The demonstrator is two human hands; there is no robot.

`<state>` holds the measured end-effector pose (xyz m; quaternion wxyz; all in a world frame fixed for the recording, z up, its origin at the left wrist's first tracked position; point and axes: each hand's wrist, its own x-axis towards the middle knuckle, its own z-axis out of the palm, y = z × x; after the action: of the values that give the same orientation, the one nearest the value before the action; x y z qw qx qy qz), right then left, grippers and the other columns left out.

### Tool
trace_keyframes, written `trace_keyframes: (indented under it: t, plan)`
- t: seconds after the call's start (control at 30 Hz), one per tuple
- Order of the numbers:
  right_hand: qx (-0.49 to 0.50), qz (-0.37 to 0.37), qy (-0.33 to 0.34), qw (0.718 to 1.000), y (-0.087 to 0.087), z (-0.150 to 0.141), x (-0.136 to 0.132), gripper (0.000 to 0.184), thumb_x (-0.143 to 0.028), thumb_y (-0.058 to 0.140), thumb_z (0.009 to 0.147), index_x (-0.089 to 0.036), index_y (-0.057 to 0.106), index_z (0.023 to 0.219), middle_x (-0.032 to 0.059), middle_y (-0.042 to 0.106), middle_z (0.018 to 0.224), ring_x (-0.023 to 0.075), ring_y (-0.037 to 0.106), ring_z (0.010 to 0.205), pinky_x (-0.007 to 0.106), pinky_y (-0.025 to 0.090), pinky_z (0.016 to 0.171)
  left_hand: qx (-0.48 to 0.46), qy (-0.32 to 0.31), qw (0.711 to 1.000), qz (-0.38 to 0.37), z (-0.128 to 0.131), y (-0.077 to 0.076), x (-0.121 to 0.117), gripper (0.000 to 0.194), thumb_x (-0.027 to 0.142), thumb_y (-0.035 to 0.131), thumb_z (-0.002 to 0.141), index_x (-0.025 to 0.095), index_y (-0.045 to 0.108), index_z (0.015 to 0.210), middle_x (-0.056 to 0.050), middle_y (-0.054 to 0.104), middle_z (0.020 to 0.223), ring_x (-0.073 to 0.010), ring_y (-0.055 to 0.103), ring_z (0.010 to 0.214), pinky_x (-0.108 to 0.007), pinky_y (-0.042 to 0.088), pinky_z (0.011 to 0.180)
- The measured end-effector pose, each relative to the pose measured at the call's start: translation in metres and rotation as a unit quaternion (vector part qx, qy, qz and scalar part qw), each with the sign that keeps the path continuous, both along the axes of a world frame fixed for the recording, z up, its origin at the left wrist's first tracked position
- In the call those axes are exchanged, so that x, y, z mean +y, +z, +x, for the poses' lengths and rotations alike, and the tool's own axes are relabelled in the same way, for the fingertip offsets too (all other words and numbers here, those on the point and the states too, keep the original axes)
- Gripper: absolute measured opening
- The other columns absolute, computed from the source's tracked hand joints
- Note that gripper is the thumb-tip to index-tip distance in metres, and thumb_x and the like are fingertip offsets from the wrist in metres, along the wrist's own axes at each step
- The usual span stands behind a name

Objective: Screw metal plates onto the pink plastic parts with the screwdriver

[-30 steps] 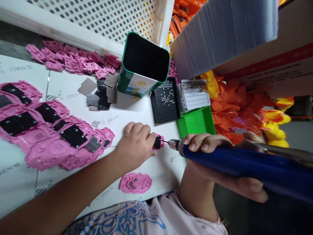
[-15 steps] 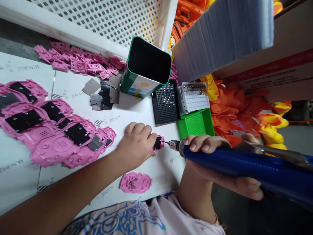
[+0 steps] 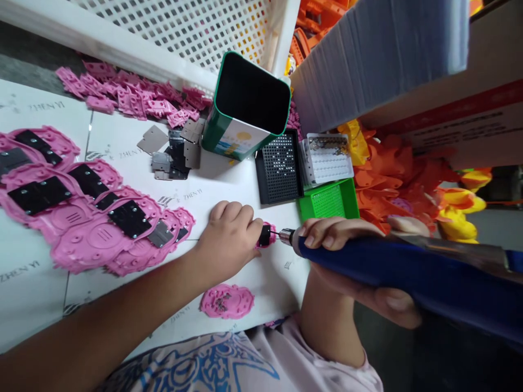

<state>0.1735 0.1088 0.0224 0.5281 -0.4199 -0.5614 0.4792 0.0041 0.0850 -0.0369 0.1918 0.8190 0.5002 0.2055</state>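
My right hand [image 3: 359,261] is wrapped round a blue power screwdriver [image 3: 412,272]. Its thin bit points left and reaches a black plate [image 3: 265,235] on a pink plastic part [image 3: 271,227]. My left hand [image 3: 231,234] is closed on that pink part, covering most of it, and presses it to the table. Closer to my body lies another pink plastic part [image 3: 227,301] with small metal pieces on it. Beyond the hands are a black perforated tray [image 3: 281,188] with small screws and a green tray [image 3: 347,200].
Pink parts with screwed plates [image 3: 85,239] overlap at the left. Loose metal plates [image 3: 153,139] lie beside a tall green tin [image 3: 216,130]. Behind are small pink pieces [image 3: 134,98] and a white crate [image 3: 183,68]. A clear box [image 3: 329,167] and orange parts [image 3: 396,171] are at the right.
The screwdriver and my right hand have shifted slightly left and its body has tilted a little, the bit still at the black plate. My left hand has stayed on the pink part.
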Motion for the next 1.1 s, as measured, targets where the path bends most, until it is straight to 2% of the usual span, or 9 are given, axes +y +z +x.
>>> trace_keyframes:
  t: [0.13,0.23,0.3,0.37,0.47,0.53,0.73,1.1]
  plan:
    - [0.010,0.081,0.021,0.996,-0.005,-0.002,0.007,0.036,-0.056,0.066,0.065,-0.026,0.063,0.084,-0.0019,0.057,0.061,0.0181,0.054,0.049,0.040,0.049,0.049,0.004,0.006,1.000,-0.008,0.000,0.001,0.001,0.050,0.049,0.084,0.059,0.017,0.065,0.093,-0.006,0.058,0.086,-0.0248,0.046,0.084,-0.036,0.027,0.073]
    - [0.048,0.118,0.040,0.991,-0.005,-0.003,0.016,0.038,-0.052,0.061,0.068,-0.027,0.063,0.097,-0.0026,0.057,0.060,0.0164,0.053,0.046,0.035,0.046,0.044,0.013,-0.003,1.000,0.002,-0.001,0.000,0.000,0.051,0.050,0.083,0.061,0.016,0.065,0.095,-0.006,0.058,0.087,-0.0249,0.046,0.085,-0.036,0.027,0.075]
    - [0.072,0.126,0.041,0.989,-0.001,-0.003,0.026,0.037,-0.052,0.055,0.070,-0.030,0.063,0.098,-0.0038,0.054,0.058,0.0150,0.051,0.043,0.032,0.045,0.042,0.018,-0.005,1.000,0.008,-0.002,-0.001,0.000,0.052,0.051,0.081,0.063,0.016,0.064,0.097,-0.006,0.058,0.088,-0.0248,0.046,0.086,-0.036,0.027,0.076]
    - [0.081,0.124,0.003,0.989,0.007,-0.004,0.040,0.034,-0.051,0.053,0.069,-0.032,0.064,0.094,-0.0043,0.052,0.057,0.0142,0.050,0.044,0.032,0.047,0.045,0.018,-0.009,1.000,0.007,-0.004,-0.002,0.000,0.051,0.051,0.080,0.065,0.016,0.064,0.098,-0.006,0.058,0.090,-0.0249,0.046,0.087,-0.037,0.028,0.077]
    - [0.085,0.128,-0.109,0.982,0.017,-0.008,0.063,0.033,-0.047,0.049,0.067,-0.032,0.064,0.093,-0.0049,0.051,0.057,0.0134,0.050,0.045,0.031,0.047,0.049,0.016,-0.015,1.000,0.004,-0.005,-0.002,0.001,0.049,0.050,0.079,0.067,0.016,0.063,0.099,-0.006,0.058,0.092,-0.0251,0.046,0.089,-0.037,0.028,0.078]
    - [0.085,0.124,-0.154,0.977,0.019,-0.013,0.077,0.035,-0.046,0.046,0.068,-0.031,0.061,0.095,-0.0052,0.050,0.055,0.0132,0.050,0.044,0.030,0.046,0.049,0.015,-0.014,1.000,0.005,-0.005,-0.002,0.001,0.050,0.050,0.079,0.067,0.016,0.063,0.100,-0.006,0.059,0.092,-0.0248,0.046,0.089,-0.037,0.028,0.078]
    - [0.099,0.095,-0.163,0.977,0.005,-0.021,0.102,0.033,-0.045,0.047,0.068,-0.025,0.055,0.093,-0.0054,0.052,0.055,0.0125,0.053,0.046,0.027,0.046,0.050,0.013,-0.016,1.000,-0.006,-0.006,-0.004,0.001,0.049,0.051,0.078,0.067,0.017,0.063,0.098,-0.005,0.059,0.092,-0.0247,0.047,0.090,-0.037,0.028,0.078]
    - [0.106,0.108,-0.183,0.971,-0.006,-0.017,0.109,0.025,-0.044,0.047,0.066,-0.025,0.053,0.081,-0.0055,0.053,0.052,0.0127,0.053,0.044,0.027,0.047,0.048,0.010,-0.017,1.000,-0.018,-0.004,-0.005,0.001,0.049,0.051,0.078,0.067,0.018,0.063,0.099,-0.005,0.059,0.094,-0.0254,0.047,0.091,-0.037,0.026,0.078]
